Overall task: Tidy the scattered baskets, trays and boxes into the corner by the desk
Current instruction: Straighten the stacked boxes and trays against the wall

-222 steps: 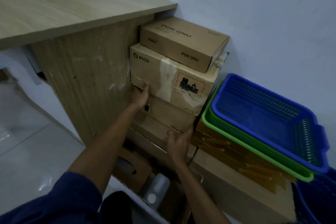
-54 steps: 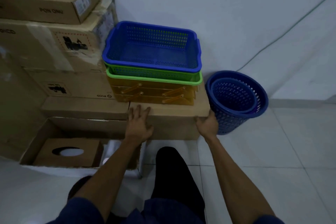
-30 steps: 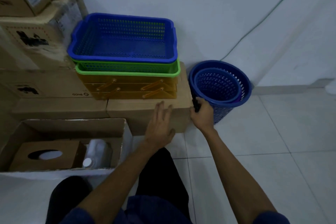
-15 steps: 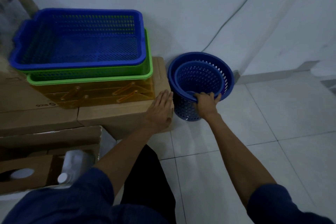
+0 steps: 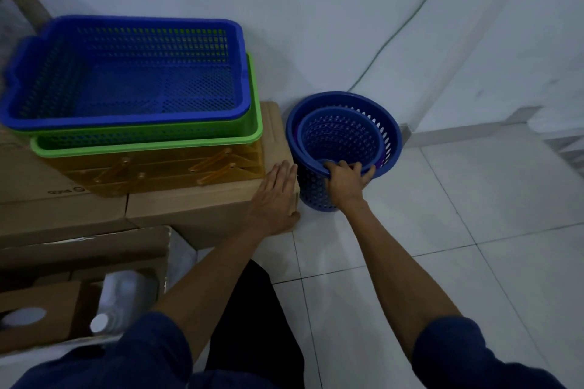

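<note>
Right now our right hand (image 5: 346,178) grips the near rim of the upright nested baskets (image 5: 344,148), just right of the box (image 5: 202,215) our flat, spread left hand (image 5: 275,199) presses.

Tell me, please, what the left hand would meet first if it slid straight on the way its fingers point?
Probably the amber plastic organiser or the round blue basket; the left hand points between them.

- blue tray (image 5: 126,73): perforated plastic, slight sheen
- green tray (image 5: 148,139): smooth plastic rim
- amber box (image 5: 164,167): translucent plastic
- cardboard box (image 5: 202,208): matt brown card
- round baskets (image 5: 344,136): perforated blue plastic
- floor (image 5: 442,246): glossy tile
- wall (image 5: 316,9): matt paint
</note>
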